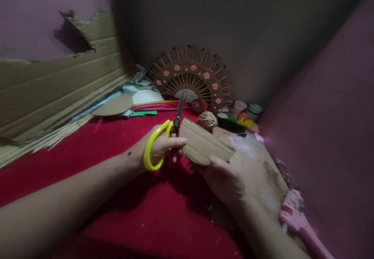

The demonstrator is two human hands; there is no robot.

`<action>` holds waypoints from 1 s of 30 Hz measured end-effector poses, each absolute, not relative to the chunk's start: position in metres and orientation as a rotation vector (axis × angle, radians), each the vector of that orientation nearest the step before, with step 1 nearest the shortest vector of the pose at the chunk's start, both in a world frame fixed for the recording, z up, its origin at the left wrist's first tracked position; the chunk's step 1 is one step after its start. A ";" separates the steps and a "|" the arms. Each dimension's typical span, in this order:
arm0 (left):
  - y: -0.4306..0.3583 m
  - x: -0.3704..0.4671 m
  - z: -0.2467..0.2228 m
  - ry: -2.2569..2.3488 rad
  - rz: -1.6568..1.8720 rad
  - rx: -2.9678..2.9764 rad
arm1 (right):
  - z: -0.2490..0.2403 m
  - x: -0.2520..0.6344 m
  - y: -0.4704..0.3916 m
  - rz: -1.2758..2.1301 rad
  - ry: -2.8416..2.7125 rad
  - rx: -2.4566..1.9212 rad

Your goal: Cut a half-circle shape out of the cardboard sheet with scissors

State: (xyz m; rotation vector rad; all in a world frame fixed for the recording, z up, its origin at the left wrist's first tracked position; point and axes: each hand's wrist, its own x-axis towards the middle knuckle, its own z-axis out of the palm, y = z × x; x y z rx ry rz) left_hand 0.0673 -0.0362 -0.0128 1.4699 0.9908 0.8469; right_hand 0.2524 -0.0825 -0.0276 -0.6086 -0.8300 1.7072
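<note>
Yellow-handled scissors (154, 150) sit on my left hand (165, 144), a handle loop around it and the dark blades pointing up and away. The thumb of that hand also touches the left end of a small cardboard piece (206, 142) with a curved edge. My right hand (224, 179) is closed on the lower right edge of this cardboard, holding it above the red cloth (140, 212). Some fingers of both hands are hidden behind the cardboard and the scissors.
Behind the hands stands a half-round stick fan (187, 70) with pink flowers. A twine ball (207, 120) lies before it. On the right are a stained board (257, 173) and a pink glue gun (298, 212). Thin sticks (64, 134) and a large cardboard sheet (58, 91) are at left.
</note>
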 end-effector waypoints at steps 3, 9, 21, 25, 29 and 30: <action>-0.034 0.056 0.002 1.015 0.752 1.526 | -0.019 0.262 -0.079 1.711 -0.694 -0.579; -0.045 0.058 0.006 0.854 0.558 1.625 | -0.021 0.264 -0.083 1.894 -0.871 -0.968; -0.048 0.060 -0.025 1.256 0.850 2.368 | -0.022 0.258 -0.069 1.496 -0.403 -0.715; -0.050 0.063 -0.035 1.231 0.825 2.517 | -0.021 0.259 -0.068 1.473 -0.357 -0.685; -0.051 0.067 -0.040 1.300 0.736 2.621 | -0.022 0.258 -0.068 1.482 -0.370 -0.656; -0.051 0.068 -0.040 1.319 0.717 2.641 | -0.022 0.257 -0.068 1.482 -0.376 -0.654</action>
